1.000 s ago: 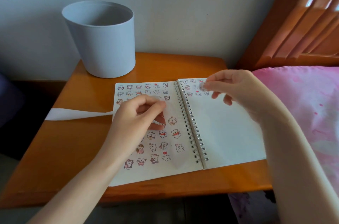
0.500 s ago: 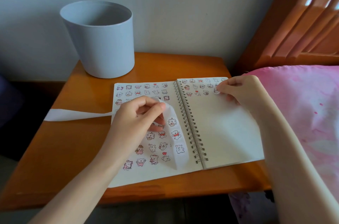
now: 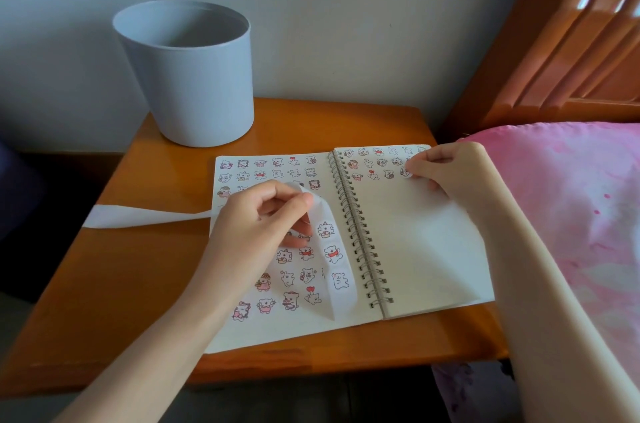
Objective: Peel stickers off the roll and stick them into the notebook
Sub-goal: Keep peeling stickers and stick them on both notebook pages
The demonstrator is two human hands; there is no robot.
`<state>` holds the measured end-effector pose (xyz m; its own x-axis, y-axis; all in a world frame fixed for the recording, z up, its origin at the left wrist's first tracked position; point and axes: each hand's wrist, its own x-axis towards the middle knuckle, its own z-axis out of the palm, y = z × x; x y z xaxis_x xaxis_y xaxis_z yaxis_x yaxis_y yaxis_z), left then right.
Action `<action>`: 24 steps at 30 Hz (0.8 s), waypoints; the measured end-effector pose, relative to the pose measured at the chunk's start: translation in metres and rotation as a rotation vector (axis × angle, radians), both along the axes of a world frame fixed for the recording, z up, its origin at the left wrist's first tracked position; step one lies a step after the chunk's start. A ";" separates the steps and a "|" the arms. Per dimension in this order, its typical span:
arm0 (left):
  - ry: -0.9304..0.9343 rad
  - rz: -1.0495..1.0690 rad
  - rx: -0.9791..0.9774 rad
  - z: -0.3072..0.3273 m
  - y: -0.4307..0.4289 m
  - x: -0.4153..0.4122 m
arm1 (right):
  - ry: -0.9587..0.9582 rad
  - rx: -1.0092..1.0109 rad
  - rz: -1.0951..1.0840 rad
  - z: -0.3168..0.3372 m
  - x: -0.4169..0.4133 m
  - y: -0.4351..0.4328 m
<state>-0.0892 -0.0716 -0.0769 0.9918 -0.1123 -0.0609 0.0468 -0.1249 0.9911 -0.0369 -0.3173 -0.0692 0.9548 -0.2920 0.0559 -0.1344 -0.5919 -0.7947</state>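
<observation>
Shifted since a second ago: your right hand (image 3: 446, 169), now at the right page's outer edge.

Nearest: your left hand (image 3: 266, 225) pinches the sticker strip (image 3: 334, 256), three stickers left showing, draped over the notebook's (image 3: 415, 249) nearly full left page.

Farther: your right hand's curled fingertips are on a sticker (image 3: 406, 173); pinching or pressing, you cannot tell. Third row is started, and the page below is blank.

Farthest on the tabletop (image 3: 138, 266): bucket (image 3: 187, 76).
</observation>
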 end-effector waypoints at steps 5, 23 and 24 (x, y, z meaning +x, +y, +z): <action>-0.001 0.001 -0.003 0.000 0.000 0.000 | 0.002 -0.012 -0.007 -0.002 0.001 0.000; 0.005 0.007 0.011 0.001 -0.001 0.000 | -0.017 -0.073 -0.004 -0.007 0.004 0.002; 0.005 0.007 0.015 0.001 -0.001 0.000 | -0.017 -0.082 -0.004 -0.008 0.004 0.001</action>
